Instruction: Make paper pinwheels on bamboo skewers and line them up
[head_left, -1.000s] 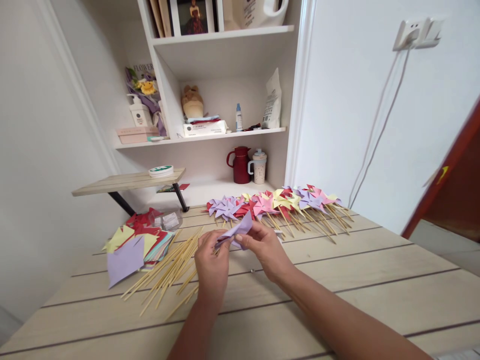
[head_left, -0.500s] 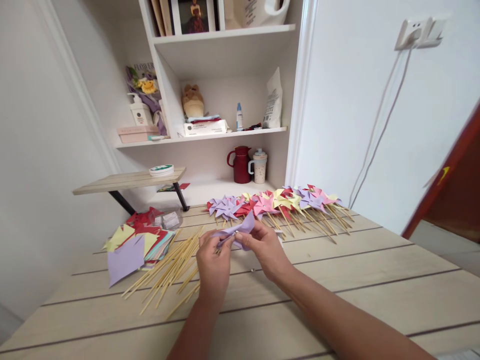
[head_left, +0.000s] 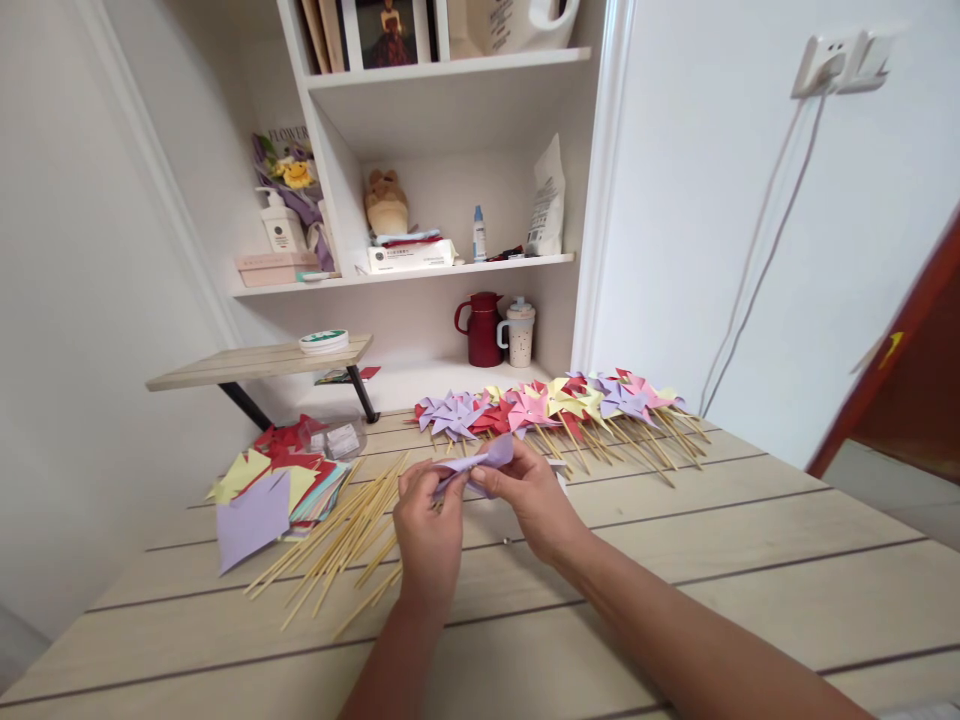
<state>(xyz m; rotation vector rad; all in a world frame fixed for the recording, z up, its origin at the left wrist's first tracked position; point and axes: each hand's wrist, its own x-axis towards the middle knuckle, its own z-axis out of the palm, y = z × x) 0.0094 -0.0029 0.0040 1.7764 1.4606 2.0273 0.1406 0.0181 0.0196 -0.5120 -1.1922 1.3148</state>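
Over the middle of the desk I've got both hands pinched on one lilac paper, held just above the wood. Left hand grips its near-left end with thumb and fingertips, right hand clamps the right side, fingers curled over the fold (can't tell exactly how the paper is folded, it's partly hidden behind my fingers). Just left of my left hand there's a loose pile of sticks fanned out across the planks, and further left a stack of paper squares in lilac, yellow and red. Behind the hands, along the back of the desk, sits a row of pinwheels on sticks, purple, red, pink and yellow. Past those, on the lower shelf, a red jug and a speckled mug stand side by side.
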